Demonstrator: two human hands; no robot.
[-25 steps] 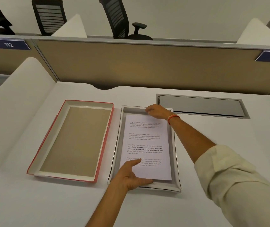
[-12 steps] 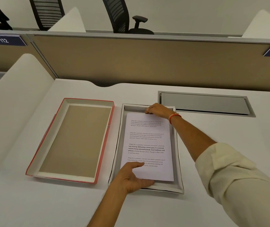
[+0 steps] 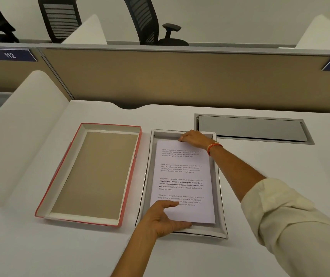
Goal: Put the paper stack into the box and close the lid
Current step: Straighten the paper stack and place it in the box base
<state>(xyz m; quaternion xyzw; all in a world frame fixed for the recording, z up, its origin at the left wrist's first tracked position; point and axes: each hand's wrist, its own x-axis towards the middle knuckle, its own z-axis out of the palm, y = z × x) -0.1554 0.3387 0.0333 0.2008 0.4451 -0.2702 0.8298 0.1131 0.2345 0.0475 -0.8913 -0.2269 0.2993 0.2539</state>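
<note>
White printed paper stack [image 3: 182, 176] lay flat inside the grey box [image 3: 221, 198], which sat near the middle of the desk [image 3: 40, 246], toward its front edge. Left hand [image 3: 164, 220] pressed the stack's near-left corner, thumb on top of the sheet, fingers tucked at the near edge; grip looked like a light pinch on the paper. Right hand [image 3: 194, 137] was at the far edge of the stack, fingers curled down on it; whether it pinched or just pushed, cannot tell. Step in hand, judged: seating and squaring the stack in the box. Red-edged lid [image 3: 88, 174] lay upturned just left of the box, apart from it, not yet on. Next move would call for letting go of the paper, picking up the lid, flipping it and lining it over the box walls.
</note>
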